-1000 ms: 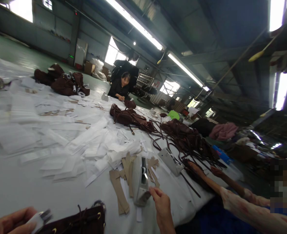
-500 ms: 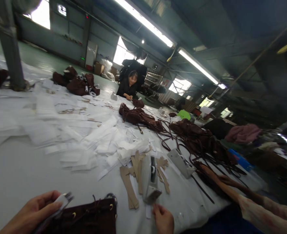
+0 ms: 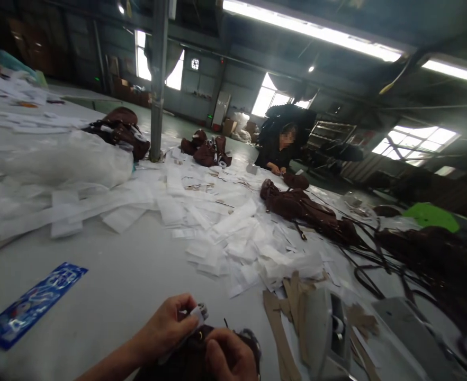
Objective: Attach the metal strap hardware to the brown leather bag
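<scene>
The dark brown bag (image 3: 186,360) lies at the near edge of the view, on the white table (image 3: 130,275), just below the two hands. The left hand (image 3: 170,320) pinches a small white wrapped piece (image 3: 197,316) between the thumb and the fingers, near the top edge of the bag. The right hand (image 3: 233,354) is close beside it, with its fingers curled in front of the bag; the tips are hidden, so I cannot tell if they grip something.

In my judgement, the bag is soft and not very heavy, and its material probably folds when it is pushed. The best place to hold it is the top edge, near the gold eyelet (image 3: 200,335), where the material should be a little firmer. The wrapped piece should be light, with something stiff inside (a greyish end comes out, maybe metal). Its white cover looks thin, so it may slide or tear; a gentle pinch on its flat sides, as the left hand has it, seems right. The grey tape dispenser (image 3: 321,333), to the right of the bag, is likely the heavier thing, and its base is the safest part to hold.
</scene>
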A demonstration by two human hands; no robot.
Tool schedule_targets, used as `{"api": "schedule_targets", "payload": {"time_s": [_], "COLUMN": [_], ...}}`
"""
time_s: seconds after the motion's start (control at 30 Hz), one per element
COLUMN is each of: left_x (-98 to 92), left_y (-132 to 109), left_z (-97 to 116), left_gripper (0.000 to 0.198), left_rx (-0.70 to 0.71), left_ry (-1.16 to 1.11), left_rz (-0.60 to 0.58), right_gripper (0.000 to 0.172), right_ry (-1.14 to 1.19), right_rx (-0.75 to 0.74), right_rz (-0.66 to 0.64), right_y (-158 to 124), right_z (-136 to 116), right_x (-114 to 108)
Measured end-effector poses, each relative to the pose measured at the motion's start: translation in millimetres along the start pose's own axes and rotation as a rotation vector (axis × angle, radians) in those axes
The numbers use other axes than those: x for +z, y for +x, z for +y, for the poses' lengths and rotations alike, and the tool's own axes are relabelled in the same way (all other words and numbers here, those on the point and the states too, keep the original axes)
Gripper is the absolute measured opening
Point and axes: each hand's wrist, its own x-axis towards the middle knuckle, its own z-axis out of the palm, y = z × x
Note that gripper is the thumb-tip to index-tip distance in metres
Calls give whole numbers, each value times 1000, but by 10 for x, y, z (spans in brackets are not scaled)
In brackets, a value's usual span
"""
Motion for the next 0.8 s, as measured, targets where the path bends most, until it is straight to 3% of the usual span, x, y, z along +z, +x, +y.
{"api": "schedule_targets", "payload": {"time_s": [0.2, 0.57, 0.8], "left_x": [25, 30, 20], "left_y": [-5, -2, 55], "left_z": [-35, -140, -94], "left_gripper": [12, 12, 13], "left_rx": [51, 71, 94], "left_ry": [79, 136, 103], "left_rz": [3, 31, -10], "right_gripper": [49, 60, 57], "right_ry": [-94, -125, -139], "right_rx": [59, 233, 171], "right_rz": [-7, 85, 230], "right_y": [203, 282, 350], "right_z": [-20, 139, 239], "right_x": [121, 208, 230]}}
